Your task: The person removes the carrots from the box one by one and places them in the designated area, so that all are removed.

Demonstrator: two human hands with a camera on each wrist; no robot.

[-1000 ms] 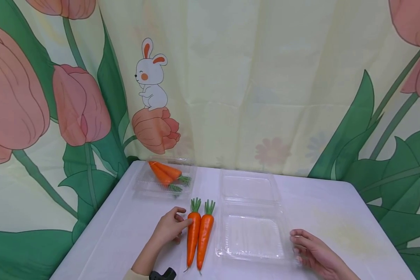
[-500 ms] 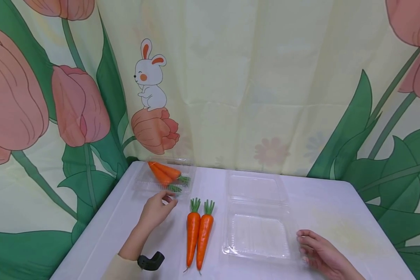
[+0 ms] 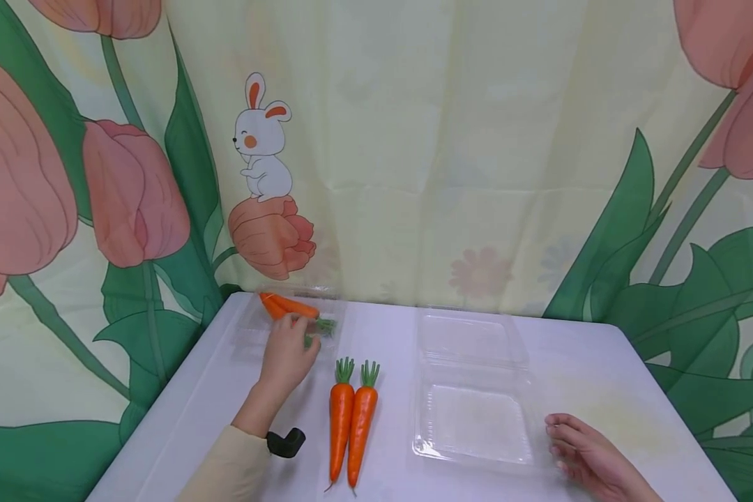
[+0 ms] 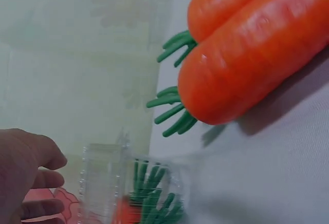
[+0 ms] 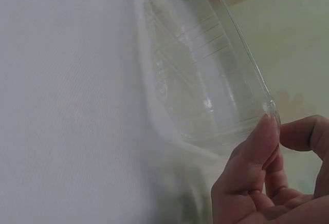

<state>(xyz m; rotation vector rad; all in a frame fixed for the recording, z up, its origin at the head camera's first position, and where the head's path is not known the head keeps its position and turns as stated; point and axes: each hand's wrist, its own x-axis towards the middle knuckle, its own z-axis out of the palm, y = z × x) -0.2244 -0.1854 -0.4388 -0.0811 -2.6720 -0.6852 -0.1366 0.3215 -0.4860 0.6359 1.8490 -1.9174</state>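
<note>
Clear open container (image 3: 477,422) lies right of centre on the white tabletop (image 3: 602,380), one half toward the far edge, and we pinch its rim between thumb and fingers of our right hand (image 3: 590,450). At the far left corner sits the filled container (image 3: 249,333), with packed carrots (image 3: 295,305) inside; our left hand (image 3: 288,355), fingers loosely parted, is at its near side, contact uncertain. Left of centre, we locate two loose carrots (image 3: 341,425) side by side, green tops toward the far edge.

A clear box (image 3: 477,458) lies open, lid (image 3: 466,339) folded back; orange carrots (image 3: 293,306) lie in another box (image 3: 334,307) farther left.
</note>
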